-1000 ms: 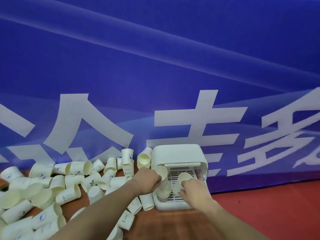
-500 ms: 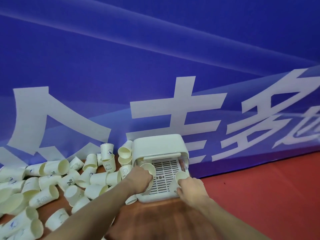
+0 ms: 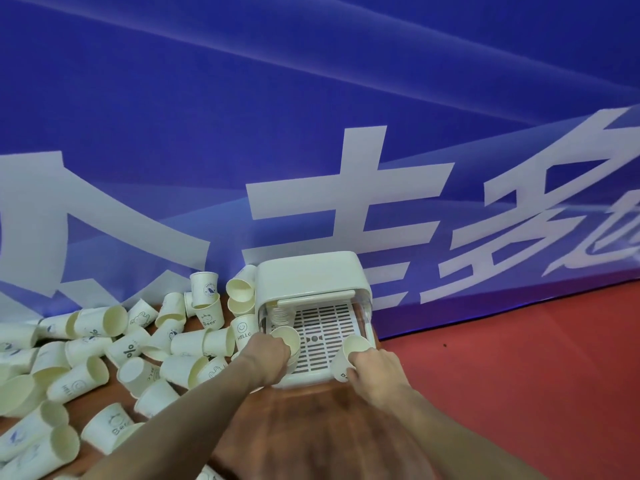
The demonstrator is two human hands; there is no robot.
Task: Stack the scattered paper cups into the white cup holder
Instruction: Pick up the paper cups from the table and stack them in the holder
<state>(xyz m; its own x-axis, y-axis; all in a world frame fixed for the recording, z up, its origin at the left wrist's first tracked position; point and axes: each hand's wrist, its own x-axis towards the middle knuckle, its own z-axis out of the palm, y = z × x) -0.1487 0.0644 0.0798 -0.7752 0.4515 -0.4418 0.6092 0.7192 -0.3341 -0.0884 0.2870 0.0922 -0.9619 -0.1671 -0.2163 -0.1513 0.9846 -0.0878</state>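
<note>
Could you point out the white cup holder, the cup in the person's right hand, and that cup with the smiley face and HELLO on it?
white cup holder [image 3: 308, 275]: head view, on its flat top.
cup in the right hand [image 3: 351, 348]: head view, on its open mouth.
HELLO cup [image 3: 243, 330]: head view, on its printed side.

A white plastic cup holder [image 3: 311, 275] with a slotted tray sits open. Many cream paper cups [image 3: 138, 344] lie tipped over left of it.

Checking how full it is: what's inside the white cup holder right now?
Inside the white cup holder, a slotted tray lies mostly bare, with nested cup rims at back left. The lid hides the rear; the hands' cups cover the front corners.
</note>
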